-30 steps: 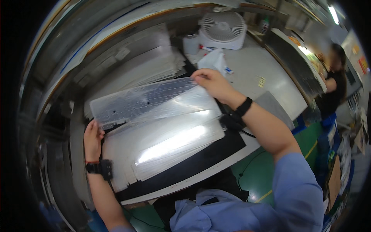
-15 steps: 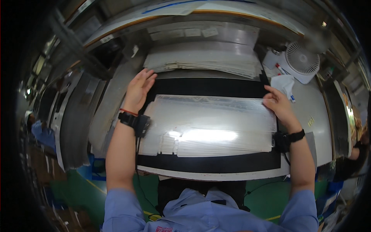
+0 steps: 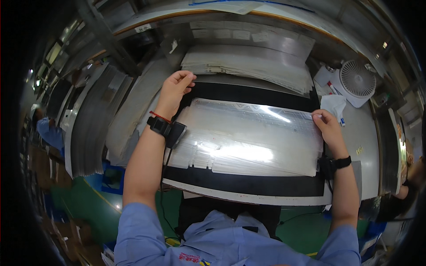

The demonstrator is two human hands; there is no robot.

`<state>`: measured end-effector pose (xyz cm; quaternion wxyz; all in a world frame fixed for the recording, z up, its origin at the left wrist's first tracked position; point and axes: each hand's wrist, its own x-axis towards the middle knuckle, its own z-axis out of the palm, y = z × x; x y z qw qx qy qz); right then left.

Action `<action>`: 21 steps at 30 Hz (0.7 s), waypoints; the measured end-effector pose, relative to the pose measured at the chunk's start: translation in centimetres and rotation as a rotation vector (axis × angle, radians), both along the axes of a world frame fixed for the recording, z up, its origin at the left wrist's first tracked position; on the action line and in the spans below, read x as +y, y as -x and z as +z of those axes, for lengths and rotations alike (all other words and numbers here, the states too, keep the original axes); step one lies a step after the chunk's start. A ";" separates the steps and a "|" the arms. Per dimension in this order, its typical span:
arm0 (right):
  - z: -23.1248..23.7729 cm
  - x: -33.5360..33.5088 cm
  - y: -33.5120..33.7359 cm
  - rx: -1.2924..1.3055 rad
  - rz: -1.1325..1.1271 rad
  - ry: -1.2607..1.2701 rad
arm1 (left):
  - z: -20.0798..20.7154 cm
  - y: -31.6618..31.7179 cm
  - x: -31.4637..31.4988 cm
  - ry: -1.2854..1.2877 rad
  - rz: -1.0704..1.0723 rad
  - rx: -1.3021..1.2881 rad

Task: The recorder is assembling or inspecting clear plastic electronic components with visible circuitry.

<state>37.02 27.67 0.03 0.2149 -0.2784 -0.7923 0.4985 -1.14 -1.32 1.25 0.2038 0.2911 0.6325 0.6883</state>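
Observation:
A pile of thin, shiny, see-through sheets [image 3: 248, 133] lies on a black mat [image 3: 262, 181] in front of me, its edges slightly fanned. My right hand [image 3: 329, 126] pinches at the far right corner of the top sheet. Beyond the pile's far left corner, my left hand [image 3: 177, 91] is raised with thumb and fingers pressed together. Whatever it may hold is too clear or thin to make out. Bright glare hides part of the top sheet. A second stack of similar sheets [image 3: 248, 64] lies behind the mat.
A white fan [image 3: 357, 79] stands at the back right, beside a crumpled white cloth [image 3: 333, 105] and markers. More stacked sheets [image 3: 100, 128] line the left side. A shelf edge [image 3: 177, 17] crosses the back. Other people are at the far left and right.
My left hand has closed from spread fingers to a pinch. My right hand's fingers have closed at the sheet's corner. The view has shifted slightly, and glare has appeared near the top sheet's far edge.

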 end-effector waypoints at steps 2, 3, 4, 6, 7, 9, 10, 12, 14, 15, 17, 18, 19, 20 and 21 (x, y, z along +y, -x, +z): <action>-0.5 0.4 -0.3 0.000 -0.011 -0.003 | 2.0 -2.4 0.5 -0.030 -0.018 0.201; -0.4 0.2 -0.2 -0.005 0.003 -0.002 | 3.1 -4.2 0.6 -0.057 -0.065 0.231; -0.4 0.0 0.2 -0.008 0.021 0.000 | 4.3 -6.3 0.5 -0.083 -0.108 0.260; 0.2 0.0 0.0 -0.033 0.025 -0.009 | 6.2 -10.7 1.3 -0.134 -0.242 0.489; 0.3 -0.1 -0.2 -0.050 0.019 -0.008 | 6.9 -12.8 1.6 -0.151 -0.326 0.695; 0.3 0.2 -0.2 -0.076 0.019 -0.057 | 8.5 -16.9 2.2 -0.205 -0.504 0.858; 0.3 0.2 -0.3 -0.067 0.025 -0.091 | 8.5 -18.6 2.7 -0.218 -0.547 0.804; 0.4 0.0 0.0 -0.035 0.049 -0.124 | 8.9 -21.2 3.1 -0.197 -0.667 0.695; 0.1 0.1 -0.3 0.003 0.066 -0.129 | 8.8 -23.0 4.0 -0.272 -0.730 0.558; 0.0 0.2 -0.3 0.000 0.070 -0.125 | 8.8 -23.6 4.3 -0.307 -0.755 0.487; -0.1 0.4 -0.5 -0.001 0.074 -0.115 | 8.7 -23.8 4.7 -0.263 -0.796 0.478; -0.1 0.5 -0.7 0.001 0.069 -0.127 | 8.7 -23.6 4.8 -0.216 -0.807 0.466; -0.2 0.6 -0.7 0.008 0.064 -0.137 | 8.7 -23.2 4.9 -0.164 -0.819 0.459; -0.3 0.7 -0.8 0.015 0.059 -0.147 | 8.9 -22.9 5.1 -0.101 -0.789 0.453; -0.2 0.6 -0.8 0.011 0.057 -0.150 | 9.1 -22.6 5.4 -0.042 -0.800 0.460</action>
